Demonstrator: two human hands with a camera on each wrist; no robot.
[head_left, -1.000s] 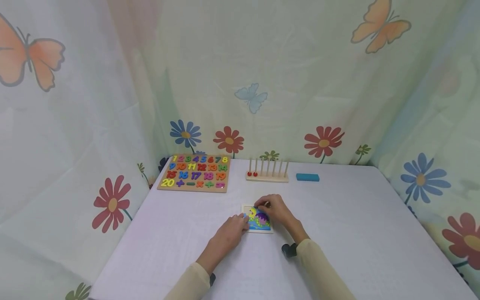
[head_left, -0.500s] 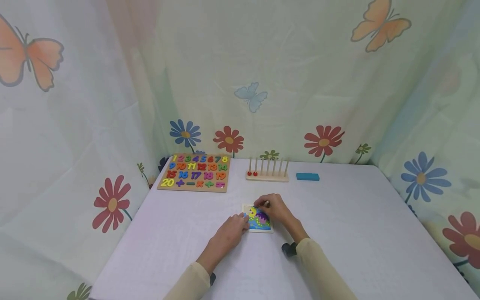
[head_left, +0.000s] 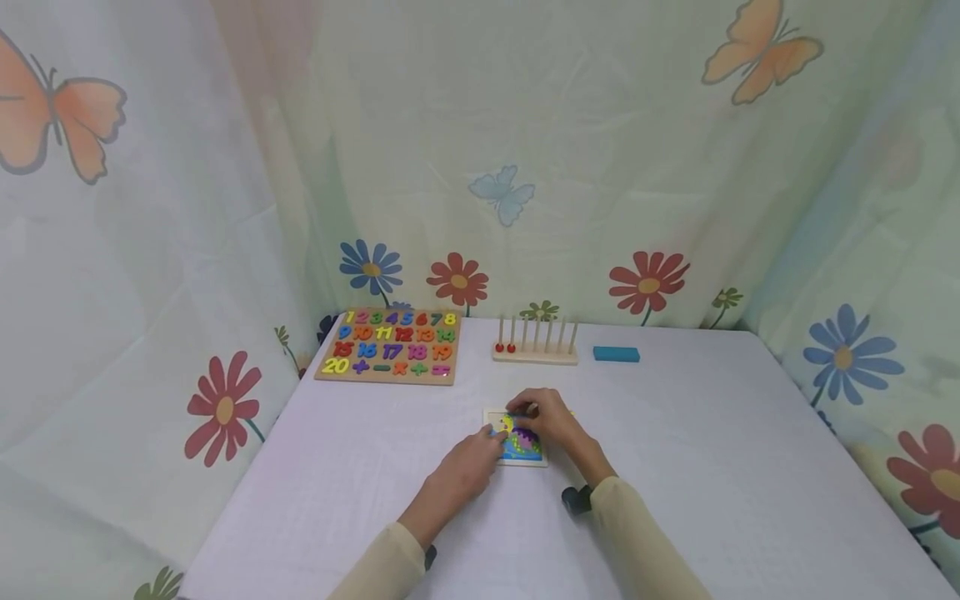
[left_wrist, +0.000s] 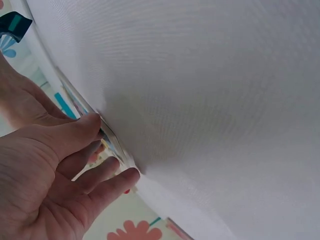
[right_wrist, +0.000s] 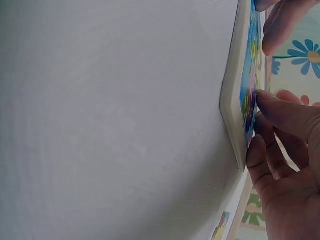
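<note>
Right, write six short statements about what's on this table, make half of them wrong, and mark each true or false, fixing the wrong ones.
1. In the head view, the number board lies to the left of the peg stand. True.
2. The peg stand carries no beads. False: two red beads sit at its left end.
3. The left hand and the right hand both touch the picture puzzle. True.
4. The picture puzzle lies on top of the number board. False: the two lie apart.
5. The blue block lies to the right of the peg stand. True.
6. The left hand holds the blue block. False: neither hand touches it.
</note>
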